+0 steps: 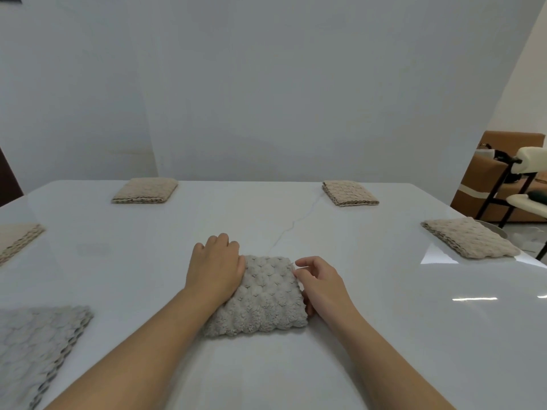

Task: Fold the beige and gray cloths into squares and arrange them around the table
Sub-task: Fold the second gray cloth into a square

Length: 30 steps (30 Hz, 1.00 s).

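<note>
A folded gray textured cloth [263,297] lies on the white table [384,335] right in front of me. My left hand [217,267] rests on the cloth's left edge, fingers bent over onto the table beyond it. My right hand [321,284] pinches the cloth's right edge near the far corner with thumb and forefinger. Folded beige cloths lie at the far left [145,190], far right [349,193], right side [469,238] and left edge [17,241]. Another folded gray cloth [38,347] sits at the near left.
A wall stands just behind the table's far edge. At the right, past the table corner, there are a chair with cream cushions [529,184] and a brown cardboard box [485,179].
</note>
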### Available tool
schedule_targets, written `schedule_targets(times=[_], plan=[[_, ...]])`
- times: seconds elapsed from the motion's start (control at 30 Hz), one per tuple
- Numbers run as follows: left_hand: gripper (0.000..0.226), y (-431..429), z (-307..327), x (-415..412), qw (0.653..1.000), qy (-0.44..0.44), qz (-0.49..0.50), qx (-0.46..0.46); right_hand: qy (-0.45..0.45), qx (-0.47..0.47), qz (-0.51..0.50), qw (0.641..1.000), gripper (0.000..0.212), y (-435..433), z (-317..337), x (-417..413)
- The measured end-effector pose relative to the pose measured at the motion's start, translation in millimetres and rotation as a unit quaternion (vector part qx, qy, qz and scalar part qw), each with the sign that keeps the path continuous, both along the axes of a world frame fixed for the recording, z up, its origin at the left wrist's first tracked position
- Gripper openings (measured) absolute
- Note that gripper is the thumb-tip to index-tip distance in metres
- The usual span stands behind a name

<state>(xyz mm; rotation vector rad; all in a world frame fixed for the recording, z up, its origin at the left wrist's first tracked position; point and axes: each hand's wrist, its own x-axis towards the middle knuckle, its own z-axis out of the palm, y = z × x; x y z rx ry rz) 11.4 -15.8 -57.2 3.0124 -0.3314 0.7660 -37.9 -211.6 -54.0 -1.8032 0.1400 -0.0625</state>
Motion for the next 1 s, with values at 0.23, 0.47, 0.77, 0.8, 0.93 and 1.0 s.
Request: schedule_targets(times=[0.23,0.47,0.77,0.8,0.93,1.0], plan=[[0.022,-5.1,-1.7,-6.8,0.998,-0.051,0.002,-0.028,-0.062,-0.032,-0.017,0.997,0.015,0.8,-5.4,0.4],[0.052,-2.0,16.7,-3.9,0.898,0.2,0.146,-0.364,-0.099,-0.048,-0.019,0.994,0.019,2.9,-9.2,3.3],[0.036,14.1,29.2,1.3,0.881,0.241,0.116,-0.391,-0.099,-0.046,-0.02,0.994,0.021,1.3,-11.2,6.2],[0.036,13.8,30.0,-1.3,0.888,0.221,0.11,-0.388,-0.097,-0.045,-0.02,0.994,0.021,1.5,-10.9,5.8],[0.029,10.6,32.4,-11.0,0.922,0.148,0.062,-0.354,-0.099,-0.033,-0.026,0.994,0.023,1.6,-8.7,4.4],[0.026,7.3,33.5,-18.1,0.923,0.117,-0.01,-0.366,-0.106,-0.03,-0.027,0.993,0.025,2.6,-6.2,4.0]])
